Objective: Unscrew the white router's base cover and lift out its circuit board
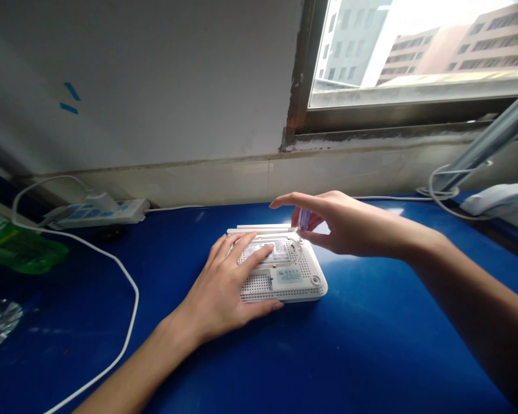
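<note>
Two buildings (470, 49) stand beyond the window (300, 69) above a blue tabletop (371, 345). On it lie a power strip (99, 213), a white cable (127, 276) and a green bag (21, 247). Near the middle, a white router (280, 293) rests with its vented underside up, antennas (263, 228) folded flat along its far edge. The left hand (218, 287) spreads across the router in a wide, flat grip. The right hand (341, 224) makes a narrow pinch on a small translucent blue piece (303, 218) at the router's far corner. Whether the piece touches the router cannot be told; nothing shows it fitted yet.
</note>
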A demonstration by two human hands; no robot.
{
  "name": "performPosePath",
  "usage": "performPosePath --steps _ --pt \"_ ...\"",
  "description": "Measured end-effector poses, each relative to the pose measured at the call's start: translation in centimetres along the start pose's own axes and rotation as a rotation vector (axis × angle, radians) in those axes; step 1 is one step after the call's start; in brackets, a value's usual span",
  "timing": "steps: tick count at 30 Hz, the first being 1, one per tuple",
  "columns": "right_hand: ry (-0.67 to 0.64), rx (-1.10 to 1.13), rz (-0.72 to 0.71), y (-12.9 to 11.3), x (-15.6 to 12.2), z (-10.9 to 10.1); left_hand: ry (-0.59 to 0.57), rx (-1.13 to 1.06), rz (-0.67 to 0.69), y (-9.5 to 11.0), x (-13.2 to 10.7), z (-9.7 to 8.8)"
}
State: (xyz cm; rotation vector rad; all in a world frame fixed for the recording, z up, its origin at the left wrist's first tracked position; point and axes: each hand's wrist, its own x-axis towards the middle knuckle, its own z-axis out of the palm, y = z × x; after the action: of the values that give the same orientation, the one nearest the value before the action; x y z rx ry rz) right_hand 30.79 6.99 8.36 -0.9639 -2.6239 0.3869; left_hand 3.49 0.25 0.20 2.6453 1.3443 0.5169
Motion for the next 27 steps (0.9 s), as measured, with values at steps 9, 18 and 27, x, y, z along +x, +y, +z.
performPosePath --steps 9,18,27 --pt "-0.026 0.046 0.038 0.2 0.0 0.0 0.015 -0.009 0.012 -0.1 -0.1 0.1" --pt "0.017 0.013 -0.002 0.0 0.0 -0.7 0.020 -0.009 0.010 -0.1 0.0 0.2" --pt "0.175 0.120 0.032 -0.3 -0.6 -2.2 0.057 -0.099 -0.008 0.0 0.1 -0.3"
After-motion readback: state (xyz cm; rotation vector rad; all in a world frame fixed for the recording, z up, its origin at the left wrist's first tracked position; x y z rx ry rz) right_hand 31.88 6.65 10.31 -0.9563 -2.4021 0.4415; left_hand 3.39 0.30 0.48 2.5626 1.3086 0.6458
